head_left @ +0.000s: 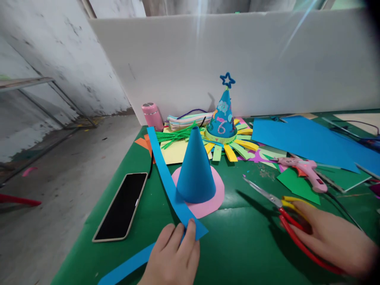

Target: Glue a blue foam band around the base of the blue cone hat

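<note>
My left hand (175, 253) is closed on a long blue paper strip (162, 166) at the front of the table. One length of it runs up past the cone, and another blue length (127, 262) comes out at lower left. Beyond the fingers a plain blue paper cone (196, 170) stands upright on a pink paper round (219, 194). My right hand (329, 233) grips scissors (277, 201) with one yellow and one red handle. Their blades point up and left and look nearly closed, above the table with a shadow below.
A phone (121, 208) lies at left. Behind the cone are green pipe cleaners (175, 136), a pink cylinder (152, 116) and a decorated party hat (222, 116) with a star. To the right lie a pink glue gun (305, 168) and blue paper sheets (297, 136). A white board (237, 59) borders the back.
</note>
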